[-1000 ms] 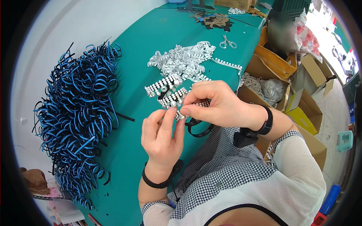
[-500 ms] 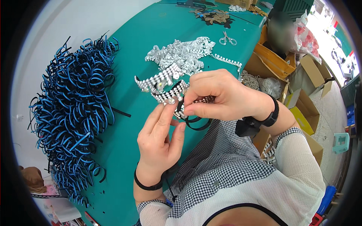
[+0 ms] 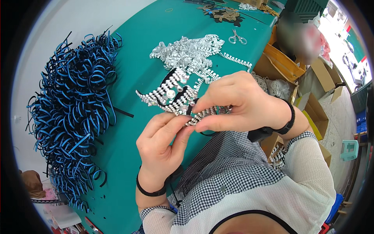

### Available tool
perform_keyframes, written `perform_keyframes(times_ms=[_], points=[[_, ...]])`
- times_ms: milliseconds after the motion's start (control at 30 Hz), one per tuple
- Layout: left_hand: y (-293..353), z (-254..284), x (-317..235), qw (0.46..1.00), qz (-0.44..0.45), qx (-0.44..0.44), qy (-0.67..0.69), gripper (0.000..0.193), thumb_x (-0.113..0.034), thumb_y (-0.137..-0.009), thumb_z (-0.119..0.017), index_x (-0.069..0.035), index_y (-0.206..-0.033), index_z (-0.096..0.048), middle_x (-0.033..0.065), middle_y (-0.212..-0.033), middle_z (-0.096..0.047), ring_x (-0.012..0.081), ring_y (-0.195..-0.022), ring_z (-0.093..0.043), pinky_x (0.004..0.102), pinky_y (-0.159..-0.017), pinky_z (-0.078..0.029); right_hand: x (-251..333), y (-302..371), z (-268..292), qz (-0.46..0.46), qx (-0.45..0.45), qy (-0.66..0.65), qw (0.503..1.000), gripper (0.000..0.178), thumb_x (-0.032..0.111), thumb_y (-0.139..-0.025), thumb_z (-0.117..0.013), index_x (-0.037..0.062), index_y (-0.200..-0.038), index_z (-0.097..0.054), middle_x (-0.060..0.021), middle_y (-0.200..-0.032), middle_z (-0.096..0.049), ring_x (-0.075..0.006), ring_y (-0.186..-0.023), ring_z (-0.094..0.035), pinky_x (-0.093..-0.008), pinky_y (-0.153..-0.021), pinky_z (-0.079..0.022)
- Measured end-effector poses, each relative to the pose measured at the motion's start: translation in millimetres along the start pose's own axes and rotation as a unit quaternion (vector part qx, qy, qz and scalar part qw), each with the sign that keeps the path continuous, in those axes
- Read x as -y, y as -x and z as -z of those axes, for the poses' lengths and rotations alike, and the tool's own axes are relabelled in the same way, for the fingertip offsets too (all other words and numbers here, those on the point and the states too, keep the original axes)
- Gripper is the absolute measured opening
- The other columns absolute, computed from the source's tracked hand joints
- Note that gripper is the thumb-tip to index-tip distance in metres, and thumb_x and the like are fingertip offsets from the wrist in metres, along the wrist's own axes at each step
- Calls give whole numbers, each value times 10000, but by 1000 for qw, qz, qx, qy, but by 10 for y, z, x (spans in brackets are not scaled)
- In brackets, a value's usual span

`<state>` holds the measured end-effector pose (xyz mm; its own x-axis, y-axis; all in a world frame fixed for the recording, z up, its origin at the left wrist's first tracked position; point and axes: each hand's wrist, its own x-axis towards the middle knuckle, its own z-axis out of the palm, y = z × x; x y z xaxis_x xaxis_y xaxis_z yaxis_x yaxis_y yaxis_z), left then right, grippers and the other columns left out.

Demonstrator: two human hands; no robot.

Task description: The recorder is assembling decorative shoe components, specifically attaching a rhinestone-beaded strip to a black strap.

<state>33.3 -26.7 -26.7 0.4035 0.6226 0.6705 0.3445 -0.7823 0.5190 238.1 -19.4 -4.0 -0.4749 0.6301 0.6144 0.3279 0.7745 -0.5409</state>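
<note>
A black band covered with rows of silver rhinestones and larger clear stones, a rhinestone trim (image 3: 177, 93), is held in front of me above the table. My left hand (image 3: 161, 144) pinches its lower edge between thumb and fingers. Close beside it, my right hand (image 3: 241, 105) grips another stretch of the same trim, thumb and forefinger pressed together. Part of the trim passes under my right palm, where its end is hidden. Just beyond the hands lies a heap of silver beaded strips (image 3: 187, 52), one strip trailing off to the right.
Curled blue-and-black ribbons (image 3: 74, 117) form a big pile at the left of the green table (image 3: 132, 167). Small scissors (image 3: 237, 38) lie near the right edge. Brown and black cut pieces (image 3: 224, 15) are at the back. Open cardboard boxes (image 3: 311, 113) stand on the right.
The trim has turned so that more of its stones and black backing show. My right hand has shifted slightly right, and my left fingertips are now closer to my right thumb.
</note>
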Motion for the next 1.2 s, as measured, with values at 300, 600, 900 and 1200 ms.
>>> perform_keyframes(times_ms=[300,600,900,1200], points=[[-22,21,0,1000,-17,17,-11,208,9,-665,-711,-6,-858,-636,92,-789,-585,204,-662,-583,272,-552,-471,142,14,225,-116,91,63,987,211,218,-709,-722,41,-781,-633,-65,-563,-558,-185,-493,-551,-269,-447,-398],[-8,23,23,1000,20,-8,-9,218,24,-655,-708,-4,-860,-638,93,-784,-590,195,-644,-580,269,-539,-469,-31,155,349,-166,55,-30,984,209,215,-742,-683,10,-753,-643,-51,-586,-555,-124,-515,-519,-263,-462,-384],[-28,24,24,1000,5,17,-14,229,25,-644,-719,-6,-860,-649,92,-766,-588,181,-635,-574,256,-528,-459,324,193,417,-8,58,88,994,64,103,-697,-697,72,-700,-642,-23,-556,-504,-177,-486,-463,-309,-456,-338],[-28,98,-32,999,10,19,27,264,37,-617,-732,0,-867,-654,85,-768,-578,147,-604,-564,233,-512,-451,35,173,478,-162,74,-79,981,188,170,-776,-672,-11,-740,-635,-34,-582,-561,-75,-518,-493,-231,-464,-387]])
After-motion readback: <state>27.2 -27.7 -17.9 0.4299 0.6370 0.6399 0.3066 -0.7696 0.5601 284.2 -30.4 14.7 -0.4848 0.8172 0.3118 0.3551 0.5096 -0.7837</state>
